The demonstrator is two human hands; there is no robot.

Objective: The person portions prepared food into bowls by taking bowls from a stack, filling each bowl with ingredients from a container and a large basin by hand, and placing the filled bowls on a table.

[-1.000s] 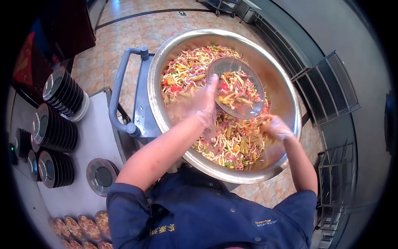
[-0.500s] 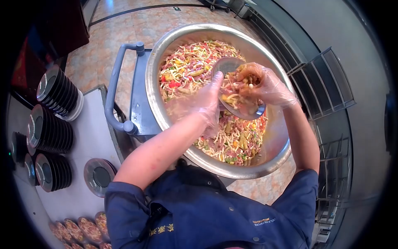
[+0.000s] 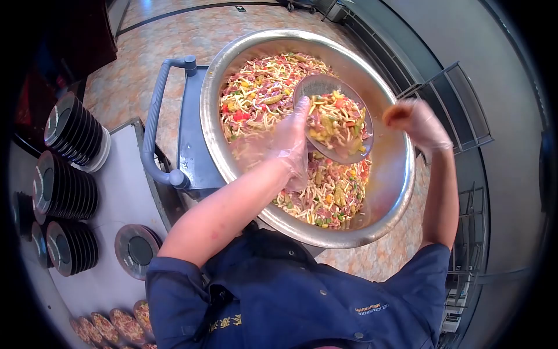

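Observation:
My left hand [image 3: 290, 136], in a clear plastic glove, grips the near-left rim of a round plate [image 3: 325, 84], thumb on top. The tilted plate carries a heap of mixed food [image 3: 338, 125], with pale strips, meat and chopped peppers. Beneath it is a large metal basin [image 3: 390, 192] filled with the same mix [image 3: 258, 93]. My right hand [image 3: 415, 122], also gloved, is at the basin's right rim, apart from the plate. Its fingertips look orange-brown and are blurred by motion, so their grip is unclear.
The basin stands on a grey-blue cart with a handle [image 3: 156, 122]. To the left, a white table [image 3: 125, 180] bears stacks of dark plates [image 3: 67, 186], another small stack [image 3: 138, 251], and several filled plates [image 3: 125, 324]. Metal racks [image 3: 459, 110] line the right wall.
My right hand has left the food on the plate and moved right, to the basin's rim. The plate's heap is now uncovered; my left hand still holds the plate in nearly the same spot.

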